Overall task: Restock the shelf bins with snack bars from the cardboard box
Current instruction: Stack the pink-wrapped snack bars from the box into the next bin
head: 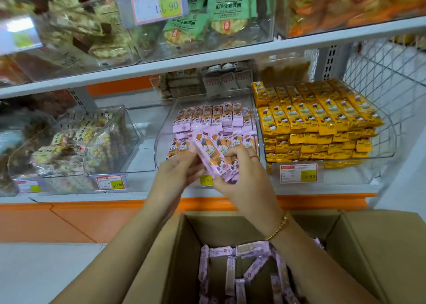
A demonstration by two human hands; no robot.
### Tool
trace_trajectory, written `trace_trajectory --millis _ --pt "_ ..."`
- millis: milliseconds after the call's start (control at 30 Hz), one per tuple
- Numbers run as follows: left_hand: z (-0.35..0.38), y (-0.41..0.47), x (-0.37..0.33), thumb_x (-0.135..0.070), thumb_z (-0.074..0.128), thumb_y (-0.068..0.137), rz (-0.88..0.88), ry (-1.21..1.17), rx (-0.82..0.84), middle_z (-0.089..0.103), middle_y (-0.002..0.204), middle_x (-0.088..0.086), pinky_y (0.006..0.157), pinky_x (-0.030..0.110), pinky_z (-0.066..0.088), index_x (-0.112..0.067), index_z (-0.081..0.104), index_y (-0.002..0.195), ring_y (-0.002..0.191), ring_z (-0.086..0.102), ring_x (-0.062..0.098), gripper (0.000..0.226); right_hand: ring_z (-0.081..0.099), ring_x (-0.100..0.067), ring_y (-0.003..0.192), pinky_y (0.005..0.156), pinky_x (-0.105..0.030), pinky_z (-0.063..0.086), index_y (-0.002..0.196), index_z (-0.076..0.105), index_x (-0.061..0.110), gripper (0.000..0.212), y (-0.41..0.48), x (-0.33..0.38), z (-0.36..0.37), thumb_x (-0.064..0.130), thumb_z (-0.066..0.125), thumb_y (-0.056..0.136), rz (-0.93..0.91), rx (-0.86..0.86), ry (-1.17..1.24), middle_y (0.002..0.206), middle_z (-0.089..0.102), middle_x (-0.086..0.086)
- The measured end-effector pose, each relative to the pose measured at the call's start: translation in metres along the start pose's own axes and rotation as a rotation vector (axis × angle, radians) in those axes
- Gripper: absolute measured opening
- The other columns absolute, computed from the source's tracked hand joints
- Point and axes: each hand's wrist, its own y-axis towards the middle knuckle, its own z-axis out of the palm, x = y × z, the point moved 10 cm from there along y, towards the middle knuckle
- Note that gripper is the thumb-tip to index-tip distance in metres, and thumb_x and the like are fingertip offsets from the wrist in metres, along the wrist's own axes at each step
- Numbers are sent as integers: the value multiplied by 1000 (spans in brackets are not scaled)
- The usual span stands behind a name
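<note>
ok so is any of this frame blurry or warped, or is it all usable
Head view: the wide-angle lens bows the shelf edge; the upper-left bins are smeared and soft; the held pink bars are slightly motion-blurred; the yellow bars read sharp.

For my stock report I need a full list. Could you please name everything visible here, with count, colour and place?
held snack bars: small bundle, count unclear, pink-purple, in front of the middle bin
middle bin: one, clear, centre of view, partly filled with the same pink-purple bars
yellow bars: many, yellow, stacked in the right bin
cardboard box: one, brown, open, bottom of view
boxed bars: many, pink-purple, inside the cardboard box
green packs: several, green, top centre of view
price tags: at least four, white and red with yellow patch, bin fronts
bracelet: one, gold, right wrist
left hand: one, holds the bundle's left side
right hand: one, fingers curled round the bundle
</note>
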Motion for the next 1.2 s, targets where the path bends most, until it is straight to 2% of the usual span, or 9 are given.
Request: trace_trajectory --millis 67,133,233,400,667,800,933,1067,1200 --pt "-40 7 -23 -22 60 92 174 385 -207 70 107 3 82 14 50 -10 67 109 93 66 9 22 53 -17 97 78 -31 49 111 50 19 45 28 2 13 37 69 75 28 79 -103 109 54 1" --pt "-73 6 -38 -17 63 90 284 702 -377 65 113 1 85 17 44 -8 62 119 99 61 12 30 55 -23 98 81 -37 50 112 49 17 48 54 5 32 41 70 76 44 158 -193 109 56 -5" --pt "-103 9 -33 -13 63 89 252 839 -434 62 124 9 87 24 41 -5 57 127 107 60 24 39 55 -32 100 80 -40 49 116 48 12 55 77 16 67 46 69 78 70 259 -288 110 55 -13" --pt "-100 20 -19 -18 62 86 282 930 -290 65 120 6 85 25 46 -10 61 125 105 63 21 40 49 -36 116 92 -43 44 127 44 7 59 86 34 111 41 67 84 104 289 -327 125 49 -20" --pt "-100 20 -17 -16 62 88 341 955 -211 61 124 12 90 26 44 -11 54 132 107 60 24 45 51 -27 116 94 -33 43 112 64 16 23 88 37 128 18 53 93 72 334 -97 121 56 -15" --pt "-95 8 -20 -24 57 83 385 932 -216 59 124 12 93 28 44 -8 52 133 109 57 23 54 56 -16 88 85 -28 47 103 64 14 15 82 44 100 13 57 89 -23 205 26 104 58 -4" --pt "-79 -23 -8 -19 58 88 427 840 -134 61 113 0 93 18 45 -11 58 122 103 57 5 35 44 -2 63 64 -13 37 79 60 7 6 38 40 68 7 66 80 -163 120 141 72 49 9" --pt "-65 -53 31 -22 56 85 367 892 33 64 90 -6 82 28 54 -20 60 94 84 62 5 10 47 -2 61 61 -18 40 76 58 15 16 -28 -23 90 14 74 79 -61 405 100 66 49 13" --pt "-67 -79 99 -38 56 82 190 1131 180 59 101 -9 86 37 51 -23 56 105 93 62 16 27 52 -6 68 71 -25 45 83 64 14 12 -106 -129 151 13 76 78 234 751 -32 69 53 12"
